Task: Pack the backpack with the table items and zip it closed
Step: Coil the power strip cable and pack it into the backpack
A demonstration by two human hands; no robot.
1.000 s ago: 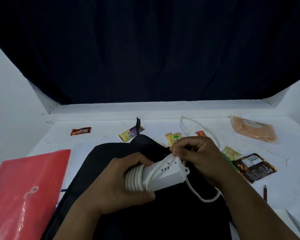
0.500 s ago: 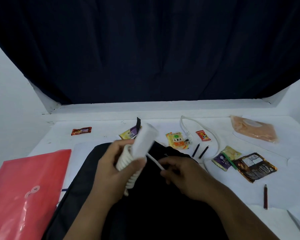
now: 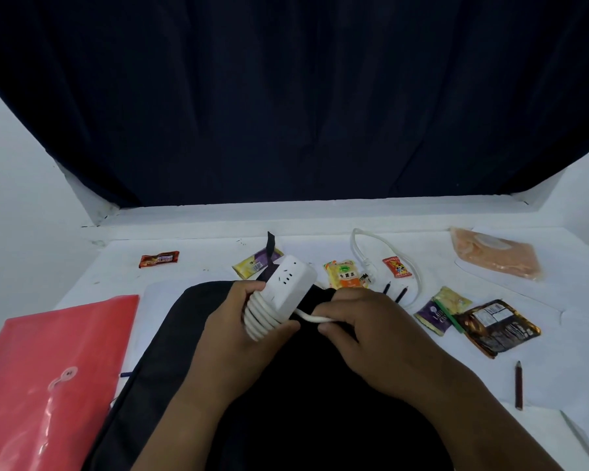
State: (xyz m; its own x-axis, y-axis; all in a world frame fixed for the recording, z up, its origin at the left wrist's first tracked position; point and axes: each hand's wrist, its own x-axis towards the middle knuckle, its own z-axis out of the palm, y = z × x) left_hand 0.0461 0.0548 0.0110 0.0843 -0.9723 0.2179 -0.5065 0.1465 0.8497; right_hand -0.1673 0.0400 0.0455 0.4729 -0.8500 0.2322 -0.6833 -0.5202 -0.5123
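A black backpack (image 3: 191,338) is laid flat on the white table (image 3: 198,256), and both hands are held above it. Whether it is open cannot be told, and nothing is seen inside it.

A white power strip (image 3: 288,282) is gripped by the left hand (image 3: 232,331), with the fingers and thumb curled round the end where the cable (image 3: 257,317) is wound in coils. The socket face is turned up and the free end is tilted away from the person. A loose run of the cable is pinched by the right hand (image 3: 371,338) just beside the strip. The rest of the cable is seen looping over the table behind, with the plug (image 3: 366,266) lying by a yellow-orange snack packet (image 3: 344,275).

A red folder (image 3: 48,375) with a string clasp is laid to the left of the backpack, touching or just beside its edge. Snack packets are scattered over the table: a red-brown bar (image 3: 159,259) at the far left, a yellow-purple packet (image 3: 252,265) behind the strip, a small red packet (image 3: 397,266), a purple packet (image 3: 434,314), a yellow-green packet (image 3: 453,299) and a dark brown packet (image 3: 500,329) at the right. An orange pouch (image 3: 497,254) is placed at the far right. Two dark pens (image 3: 397,292) are seen beyond the right hand, and a pencil (image 3: 518,384) lies near the right edge.
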